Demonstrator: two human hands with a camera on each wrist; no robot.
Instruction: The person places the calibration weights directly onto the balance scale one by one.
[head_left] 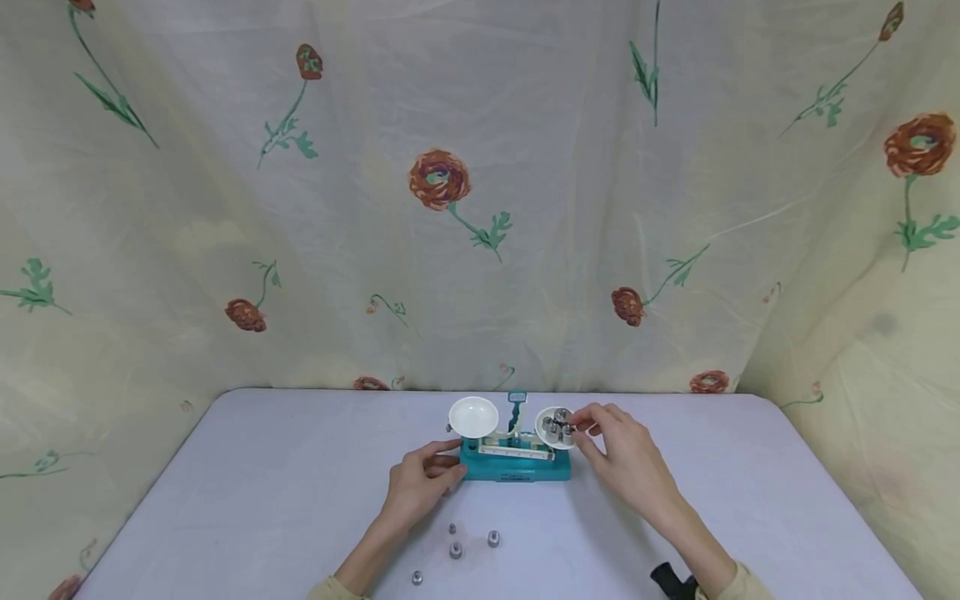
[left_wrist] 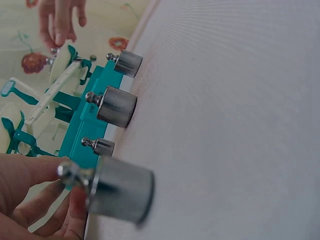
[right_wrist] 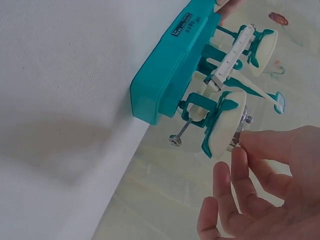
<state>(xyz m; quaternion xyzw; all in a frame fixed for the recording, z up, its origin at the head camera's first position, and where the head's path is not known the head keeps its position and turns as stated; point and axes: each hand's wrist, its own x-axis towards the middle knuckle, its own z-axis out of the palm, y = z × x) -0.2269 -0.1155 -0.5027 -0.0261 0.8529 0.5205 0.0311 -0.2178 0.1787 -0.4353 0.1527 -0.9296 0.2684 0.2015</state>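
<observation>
A teal balance scale (head_left: pixel 516 472) with two white pans stands near the far side of the table. My left hand (head_left: pixel 422 483) grips the left end of its base, thumb in front and fingers behind. Several metal weights (head_left: pixel 557 423) sit together in the right pan (head_left: pixel 539 427); the left pan (head_left: pixel 473 416) holds nothing. At the right pan's outer edge, my right hand (head_left: pixel 628 457) pinches a metal weight (right_wrist: pixel 235 140) between thumb and fingertips, partly hidden by the fingers and pan in the right wrist view.
Several knobbed metal weights (head_left: pixel 456 551) stand upright on the table (head_left: pixel 247 500) in front of the scale. They appear large in the left wrist view, the nearest weight (left_wrist: pixel 122 190) blurred. A black object (head_left: pixel 672 581) lies by the right wrist. A flowered curtain (head_left: pixel 525 250) hangs behind.
</observation>
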